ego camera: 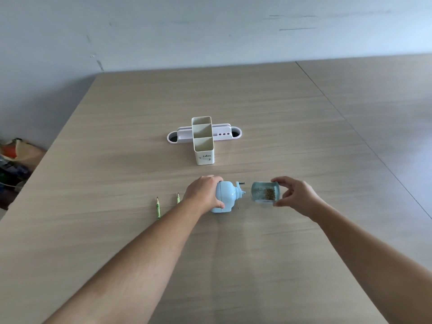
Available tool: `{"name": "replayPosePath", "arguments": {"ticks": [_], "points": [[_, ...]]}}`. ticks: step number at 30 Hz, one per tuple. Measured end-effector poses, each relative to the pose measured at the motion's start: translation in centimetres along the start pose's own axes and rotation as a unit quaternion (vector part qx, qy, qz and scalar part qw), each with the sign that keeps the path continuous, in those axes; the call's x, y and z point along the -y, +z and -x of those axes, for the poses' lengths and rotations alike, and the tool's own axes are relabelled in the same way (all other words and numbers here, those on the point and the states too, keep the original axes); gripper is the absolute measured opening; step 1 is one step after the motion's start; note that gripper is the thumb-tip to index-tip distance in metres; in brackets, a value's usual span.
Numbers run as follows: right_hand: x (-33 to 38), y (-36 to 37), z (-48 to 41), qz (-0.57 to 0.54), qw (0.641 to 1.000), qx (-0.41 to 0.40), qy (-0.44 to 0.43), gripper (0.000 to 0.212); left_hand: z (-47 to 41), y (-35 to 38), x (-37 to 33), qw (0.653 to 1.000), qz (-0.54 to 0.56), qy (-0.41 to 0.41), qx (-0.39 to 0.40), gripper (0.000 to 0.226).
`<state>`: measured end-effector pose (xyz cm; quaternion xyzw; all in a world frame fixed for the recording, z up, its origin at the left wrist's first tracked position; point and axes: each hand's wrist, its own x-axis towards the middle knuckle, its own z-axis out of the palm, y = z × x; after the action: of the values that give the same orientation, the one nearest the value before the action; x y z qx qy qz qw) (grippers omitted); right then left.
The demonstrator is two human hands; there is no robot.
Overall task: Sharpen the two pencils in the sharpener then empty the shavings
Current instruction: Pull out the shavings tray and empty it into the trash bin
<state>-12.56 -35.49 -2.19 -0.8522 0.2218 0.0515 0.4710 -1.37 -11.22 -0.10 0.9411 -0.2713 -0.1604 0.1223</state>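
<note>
My left hand (205, 192) grips the light blue sharpener body (226, 195), which lies tipped on the wooden table (257, 253) with its blade end pointing right. My right hand (295, 192) holds the clear blue shavings drawer (265, 192), pulled free of the sharpener and a short gap to its right. Brown shavings lie inside the drawer. Two green pencils rest on the table left of my left hand, points facing away from me: one (158, 208) in full view, the other (178, 198) partly hidden by my left wrist.
A cream three-compartment pen holder (203, 146) stands beyond the sharpener, in front of a white tray-like organiser (224, 133). A seam (364, 139) runs down the table on the right. Bags and clutter (14, 160) sit on the floor at the left.
</note>
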Motion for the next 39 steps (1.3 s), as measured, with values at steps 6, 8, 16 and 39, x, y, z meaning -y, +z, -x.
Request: {"name": "replayPosePath", "arguments": {"ticks": [6, 8, 16, 39], "points": [[4.6, -1.0, 0.1, -0.037, 0.998, -0.005, -0.053, 0.060, 0.7, -2.0, -0.7, 0.998, 0.049, 0.040, -0.019, 0.106], [7.1, -0.2, -0.2, -0.039, 0.995, 0.016, -0.089, 0.060, 1.2, -3.6, -0.5, 0.993, 0.107, 0.038, -0.040, 0.102], [16.9, 9.4, -0.9, 0.006, 0.959, 0.182, -0.218, 0.062, 9.5, -6.5, 6.7, 0.951, 0.221, -0.083, -0.200, 0.064], [30.6, 59.2, 30.8, 0.027, 0.693, 0.709, -0.130, 0.030, 62.2, 5.1, 32.4, 0.743, 0.291, -0.478, -0.367, 0.052]]}}
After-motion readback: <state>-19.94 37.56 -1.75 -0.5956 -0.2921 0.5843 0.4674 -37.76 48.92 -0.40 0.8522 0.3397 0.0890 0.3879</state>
